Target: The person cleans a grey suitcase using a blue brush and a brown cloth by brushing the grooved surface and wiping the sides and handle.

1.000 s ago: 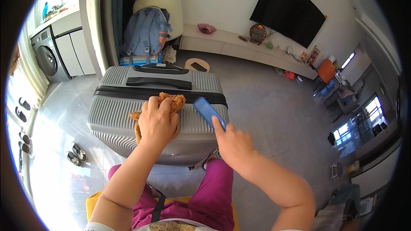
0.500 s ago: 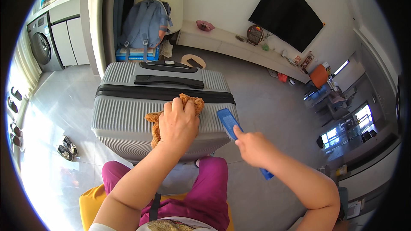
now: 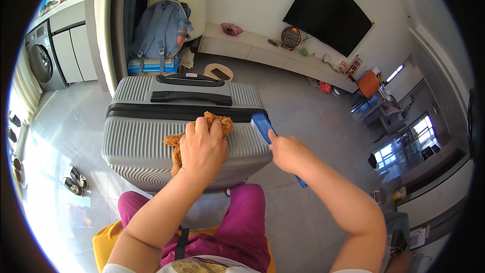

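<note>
A silver ribbed suitcase (image 3: 136, 136) stands in front of my knees, with a black band and black handles on its upper face. My left hand (image 3: 202, 146) presses a bunched brown cloth (image 3: 218, 121) against the ribbed shell, fingers closed over it. In my right hand (image 3: 292, 154) is a blue brush (image 3: 262, 125), gripped by its handle, the tail of which sticks out below my fist. The brush head lies at the suitcase's right edge, bristles turned toward the shell; whether they touch it I cannot tell.
A grey-blue backpack (image 3: 160, 28) rests on blue boxes behind the suitcase. Beyond it runs a long low cabinet (image 3: 242, 50) under a wall-mounted television (image 3: 328, 12). Dark shoes (image 3: 76, 179) lie on the tiled floor at left. I sit on a yellow seat (image 3: 108, 240).
My right hand has carried the brush up and slightly left, to the suitcase's right edge near the black band. The left hand stays on the cloth. The whole view has shifted slightly.
</note>
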### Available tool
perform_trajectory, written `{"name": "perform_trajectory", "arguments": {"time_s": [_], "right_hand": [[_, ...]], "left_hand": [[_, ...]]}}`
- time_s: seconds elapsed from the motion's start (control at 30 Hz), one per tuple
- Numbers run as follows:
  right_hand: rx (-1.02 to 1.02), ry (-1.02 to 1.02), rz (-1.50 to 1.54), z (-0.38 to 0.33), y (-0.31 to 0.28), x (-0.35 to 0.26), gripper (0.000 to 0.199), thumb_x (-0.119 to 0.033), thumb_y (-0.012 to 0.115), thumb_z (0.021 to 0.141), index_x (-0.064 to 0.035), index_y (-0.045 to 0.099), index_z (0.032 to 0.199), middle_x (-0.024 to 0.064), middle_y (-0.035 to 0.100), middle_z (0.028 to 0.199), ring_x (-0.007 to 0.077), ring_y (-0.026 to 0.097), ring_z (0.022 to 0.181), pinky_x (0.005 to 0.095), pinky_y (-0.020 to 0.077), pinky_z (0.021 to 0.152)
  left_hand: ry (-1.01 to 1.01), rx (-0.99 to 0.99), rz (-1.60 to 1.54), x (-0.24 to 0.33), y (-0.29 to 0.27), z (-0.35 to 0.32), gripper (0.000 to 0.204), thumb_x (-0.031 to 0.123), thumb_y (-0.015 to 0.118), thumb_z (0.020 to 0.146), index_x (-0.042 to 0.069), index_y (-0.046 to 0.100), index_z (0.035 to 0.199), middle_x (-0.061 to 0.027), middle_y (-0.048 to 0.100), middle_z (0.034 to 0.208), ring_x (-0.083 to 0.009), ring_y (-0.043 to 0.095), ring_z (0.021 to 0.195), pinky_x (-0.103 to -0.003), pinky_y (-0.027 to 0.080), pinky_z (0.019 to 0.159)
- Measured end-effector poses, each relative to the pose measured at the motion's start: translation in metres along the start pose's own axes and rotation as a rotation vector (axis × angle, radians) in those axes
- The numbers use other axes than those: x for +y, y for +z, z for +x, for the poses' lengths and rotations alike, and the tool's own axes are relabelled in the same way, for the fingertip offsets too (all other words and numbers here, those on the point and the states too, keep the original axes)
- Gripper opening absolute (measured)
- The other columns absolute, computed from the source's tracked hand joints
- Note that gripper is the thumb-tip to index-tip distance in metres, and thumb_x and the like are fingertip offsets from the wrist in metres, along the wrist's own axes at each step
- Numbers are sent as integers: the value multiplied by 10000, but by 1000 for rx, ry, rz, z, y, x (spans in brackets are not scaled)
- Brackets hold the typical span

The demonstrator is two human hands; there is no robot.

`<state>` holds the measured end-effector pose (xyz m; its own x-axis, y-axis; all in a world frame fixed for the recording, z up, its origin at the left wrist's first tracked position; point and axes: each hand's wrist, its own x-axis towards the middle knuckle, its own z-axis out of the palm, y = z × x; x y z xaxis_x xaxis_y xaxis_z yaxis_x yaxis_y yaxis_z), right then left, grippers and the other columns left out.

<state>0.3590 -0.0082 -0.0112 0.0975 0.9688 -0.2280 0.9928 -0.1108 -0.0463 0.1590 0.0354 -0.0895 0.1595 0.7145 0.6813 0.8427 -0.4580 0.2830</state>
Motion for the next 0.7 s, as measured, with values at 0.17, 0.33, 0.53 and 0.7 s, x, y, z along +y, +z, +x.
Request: {"name": "perform_trajectory", "arguments": {"time_s": [0.17, 0.33, 0.53, 0.7], "right_hand": [[-60, -231, -48, -27, -4, 1, 452, -176, 426, 997, 6, 429, 1410, 242, 653, 802, 435, 635, 768, 490, 515, 712], [-41, -120, 94, -2, -5, 6, 475, -188, 428, 993, 10, 407, 1425, 221, 644, 735, 376, 637, 620, 457, 523, 643], [-66, -209, 104, -43, -2, 1, 486, -188, 445, 991, -10, 390, 1439, 269, 646, 831, 436, 636, 756, 495, 507, 728], [-73, -90, 259, -36, 2, 13, 488, -195, 451, 992, -42, 388, 1451, 280, 640, 872, 473, 618, 821, 506, 487, 763]], "left_hand": [[-13, -23, 1, -5, -2, -2, 375, 162, 686, 714, 83, 651, 1079, -107, 517, 931, -301, 549, 837, -404, 513, 609], [-6, -43, -10, 2, -6, -1, 382, 160, 692, 712, 86, 652, 1084, -103, 522, 929, -301, 550, 839, -406, 511, 617], [-21, -41, 1, -1, -7, -1, 393, 158, 688, 711, 86, 653, 1095, -105, 532, 950, -309, 550, 859, -413, 512, 628], [-4, -75, -20, 0, -10, -6, 392, 153, 684, 709, 83, 655, 1094, -108, 541, 974, -312, 554, 873, -420, 513, 638]]}}
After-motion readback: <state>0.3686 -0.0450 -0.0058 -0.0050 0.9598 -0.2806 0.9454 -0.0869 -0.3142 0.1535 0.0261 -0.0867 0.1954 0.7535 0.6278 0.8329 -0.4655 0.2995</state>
